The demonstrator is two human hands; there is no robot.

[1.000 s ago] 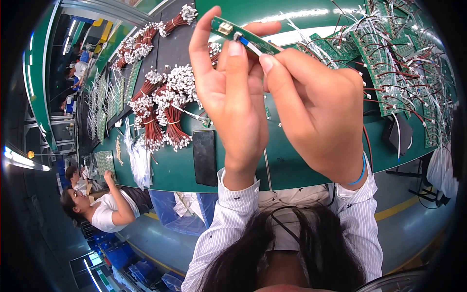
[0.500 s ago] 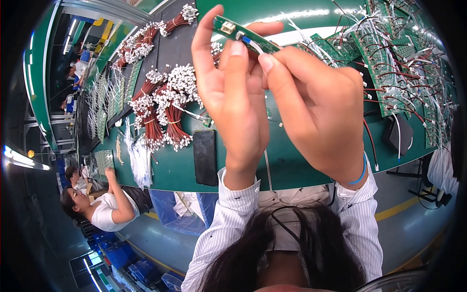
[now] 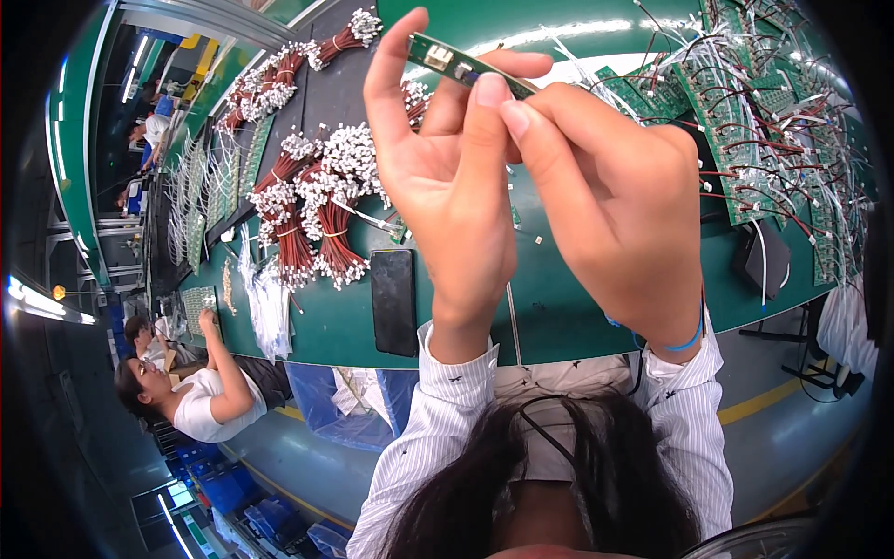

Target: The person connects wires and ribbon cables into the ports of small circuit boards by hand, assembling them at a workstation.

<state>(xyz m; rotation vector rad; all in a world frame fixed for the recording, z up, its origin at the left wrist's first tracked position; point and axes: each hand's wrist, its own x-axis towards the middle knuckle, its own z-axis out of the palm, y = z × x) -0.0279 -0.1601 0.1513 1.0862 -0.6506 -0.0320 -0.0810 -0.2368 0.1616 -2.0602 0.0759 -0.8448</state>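
Note:
My left hand [image 3: 456, 186] holds a narrow green circuit board [image 3: 451, 60] above the bench, tilted down to the right. Its thumb presses on the board's face, the index finger curls at the far left end, and another finger reaches behind. A cream connector [image 3: 436, 57] shows near the left end, with a smaller dark part beside my thumb. My right hand [image 3: 619, 196] is closed at the board's right end, thumb and index finger pinched there. Those fingers hide that end and any wire in them.
Bundles of red-brown wires with white plugs [image 3: 340, 158] and a black phone [image 3: 394, 303] lie on the green bench [image 3: 521, 349]. Wired circuit boards [image 3: 736, 140] are piled at right. Clear plastic bags [image 3: 265, 303] sit left. Another person [image 3: 219, 401] works at far left.
My left thumb has slid right along the board, covering the blue and white wire that showed before. My right hand has shifted slightly, still pinching at the right end.

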